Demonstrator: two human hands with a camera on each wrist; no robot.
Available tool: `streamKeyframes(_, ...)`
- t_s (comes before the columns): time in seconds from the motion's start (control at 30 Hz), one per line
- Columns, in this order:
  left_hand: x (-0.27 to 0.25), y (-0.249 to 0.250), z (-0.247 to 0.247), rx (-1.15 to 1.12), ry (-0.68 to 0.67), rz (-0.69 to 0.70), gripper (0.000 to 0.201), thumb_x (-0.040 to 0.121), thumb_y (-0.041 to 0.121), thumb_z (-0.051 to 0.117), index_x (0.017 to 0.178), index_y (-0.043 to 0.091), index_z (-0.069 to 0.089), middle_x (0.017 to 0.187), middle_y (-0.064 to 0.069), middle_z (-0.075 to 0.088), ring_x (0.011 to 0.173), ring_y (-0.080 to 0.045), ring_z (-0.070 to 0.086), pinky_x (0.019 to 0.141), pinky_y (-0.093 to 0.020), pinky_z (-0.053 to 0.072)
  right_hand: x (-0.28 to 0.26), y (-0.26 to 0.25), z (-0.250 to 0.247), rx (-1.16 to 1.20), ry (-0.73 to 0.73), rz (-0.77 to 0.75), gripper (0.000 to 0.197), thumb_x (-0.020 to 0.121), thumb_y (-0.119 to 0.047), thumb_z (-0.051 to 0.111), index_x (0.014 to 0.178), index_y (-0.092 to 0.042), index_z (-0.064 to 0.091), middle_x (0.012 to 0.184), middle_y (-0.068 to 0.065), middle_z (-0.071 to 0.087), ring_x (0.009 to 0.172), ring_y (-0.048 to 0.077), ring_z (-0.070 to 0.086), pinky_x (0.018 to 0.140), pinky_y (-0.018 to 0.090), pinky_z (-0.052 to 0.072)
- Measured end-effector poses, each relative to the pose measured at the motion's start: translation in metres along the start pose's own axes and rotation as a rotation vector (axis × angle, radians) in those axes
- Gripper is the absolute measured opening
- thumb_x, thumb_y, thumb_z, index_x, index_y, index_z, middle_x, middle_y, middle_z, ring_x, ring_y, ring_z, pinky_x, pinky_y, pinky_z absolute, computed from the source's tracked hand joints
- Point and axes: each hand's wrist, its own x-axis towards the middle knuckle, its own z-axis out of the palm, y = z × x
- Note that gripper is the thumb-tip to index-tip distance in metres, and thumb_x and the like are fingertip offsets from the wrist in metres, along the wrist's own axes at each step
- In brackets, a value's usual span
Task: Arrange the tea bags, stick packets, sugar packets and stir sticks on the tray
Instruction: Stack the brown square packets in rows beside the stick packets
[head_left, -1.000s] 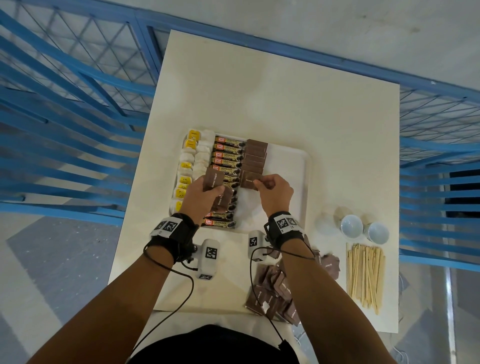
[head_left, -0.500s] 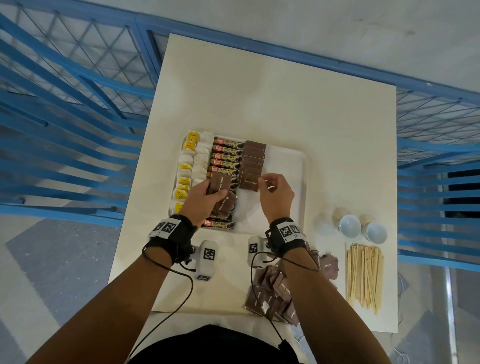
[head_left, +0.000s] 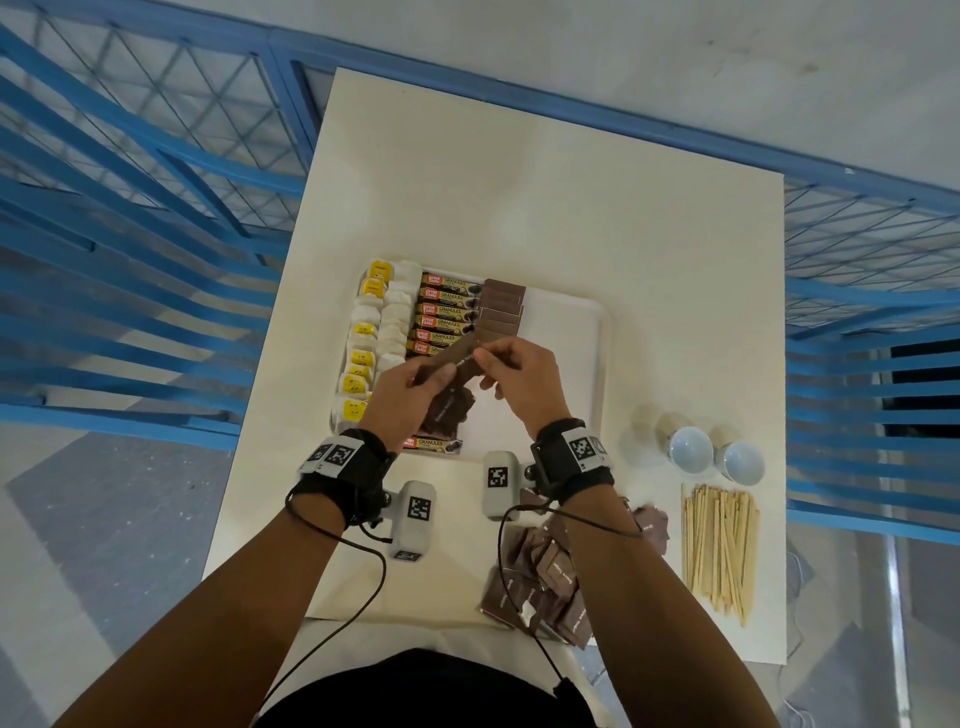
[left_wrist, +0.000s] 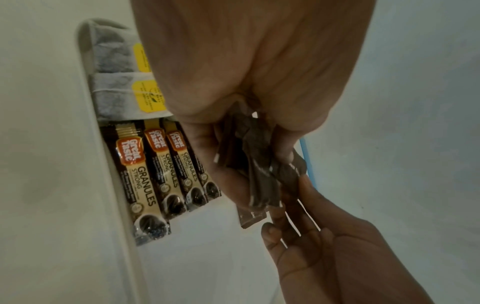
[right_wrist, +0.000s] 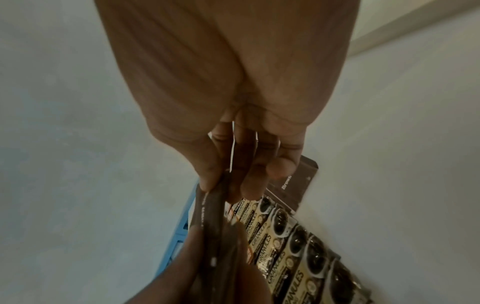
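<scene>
On the white tray (head_left: 571, 332) lie a column of tea bags (head_left: 374, 332) with yellow tags, a column of stick packets (head_left: 447, 312) and a short column of brown sugar packets (head_left: 501, 306). My left hand (head_left: 415, 389) holds a bunch of brown sugar packets (left_wrist: 257, 164) above the tray's near half. My right hand (head_left: 514, 374) pinches the top sugar packet (head_left: 460, 358) of that bunch between thumb and fingers. The same packet (right_wrist: 210, 205) shows edge-on in the right wrist view. Loose sugar packets (head_left: 540, 577) lie on the table by my right forearm.
A bundle of wooden stir sticks (head_left: 719, 545) lies at the table's right front. Two white cups (head_left: 714, 454) stand behind them. Blue metal railings (head_left: 130, 208) flank the table on both sides. The tray's right half is bare.
My right hand left the sugar column on the tray and came back left to the bunch in my left hand, taking hold of its top packet. Both hands rose slightly.
</scene>
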Motion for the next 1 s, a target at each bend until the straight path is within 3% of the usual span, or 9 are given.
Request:
streamKeyframes(0.2,0.001,-0.003,0.001,0.04,0.061,0.058,0.022,0.098,0.036,0.062,0.106,0.019,0.073,0.102,-0.011,0.075,0.097,-0.032,0.073,0.092,-0.056,0.058,-0.004,0.001,0.003,-0.025,-0.041,0.016,0.008,0.094,-0.025,0.07,0.1,-0.021,0.069,0.094,0.003,0.074,0.069,0.011,0.067,0.06,0.018,0.049)
streamKeyframes(0.3,0.001,-0.005,0.002,0.056,0.048,0.052,0.024,0.095,0.037,0.063,0.107,0.02,0.074,0.102,-0.011,0.075,0.099,-0.032,0.072,0.092,-0.052,0.059,-0.004,0.0,0.005,-0.018,-0.015,-0.02,0.01,0.089,-0.033,0.075,0.093,-0.024,0.073,0.087,-0.001,0.074,0.069,0.017,0.068,0.062,0.023,0.055)
streamKeyframes(0.4,0.001,-0.004,0.005,0.015,0.052,0.019,0.021,0.101,0.028,0.061,0.112,0.015,0.072,0.105,-0.015,0.074,0.099,-0.033,0.072,0.081,-0.042,0.061,-0.003,0.002,0.004,0.003,0.03,-0.009,0.008,0.087,-0.031,0.078,0.087,-0.024,0.075,0.081,-0.002,0.074,0.065,0.014,0.065,0.062,0.022,0.054)
streamKeyframes(0.53,0.003,-0.005,0.011,-0.001,0.06,-0.01,0.019,0.103,0.025,0.059,0.111,0.012,0.07,0.1,-0.013,0.072,0.092,-0.028,0.07,0.071,-0.032,0.056,-0.007,0.01,0.0,0.062,0.044,0.041,0.013,0.092,-0.026,0.072,0.096,-0.016,0.078,0.081,0.004,0.073,0.062,0.011,0.061,0.059,0.022,0.049)
streamKeyframes(0.73,0.002,-0.011,0.011,0.108,0.038,-0.028,0.011,0.101,0.025,0.061,0.095,0.026,0.07,0.094,-0.007,0.073,0.089,-0.025,0.07,0.08,-0.037,0.059,-0.016,0.024,-0.012,-0.098,-0.032,0.056,0.013,0.09,-0.026,0.074,0.1,-0.018,0.072,0.085,0.0,0.074,0.062,0.006,0.066,0.065,0.024,0.056)
streamKeyframes(0.83,-0.001,-0.012,0.006,0.167,-0.003,-0.072,0.014,0.096,0.014,0.067,0.092,0.027,0.07,0.097,-0.005,0.072,0.094,-0.029,0.071,0.082,-0.041,0.06,-0.015,0.031,-0.017,-0.096,0.033,0.071,0.014,0.089,-0.024,0.076,0.1,-0.017,0.074,0.084,0.0,0.075,0.064,0.008,0.067,0.069,0.027,0.057)
streamKeyframes(0.9,-0.002,-0.013,0.001,0.18,-0.043,-0.092,0.022,0.094,0.006,0.065,0.095,0.026,0.072,0.1,-0.006,0.072,0.091,-0.031,0.072,0.076,-0.047,0.063,-0.012,0.037,-0.018,-0.092,0.124,0.084,0.013,0.088,-0.025,0.076,0.099,-0.017,0.075,0.085,-0.001,0.076,0.067,0.011,0.069,0.07,0.028,0.057)
streamKeyframes(1.0,-0.004,-0.012,-0.004,0.17,-0.068,-0.125,0.026,0.095,0.0,0.059,0.099,0.023,0.071,0.103,-0.011,0.07,0.082,-0.034,0.073,0.056,-0.043,0.062,-0.006,0.043,-0.016,-0.122,0.234,0.098,0.007,0.087,-0.026,0.076,0.093,-0.023,0.076,0.084,-0.008,0.075,0.077,0.012,0.07,0.077,0.028,0.057)
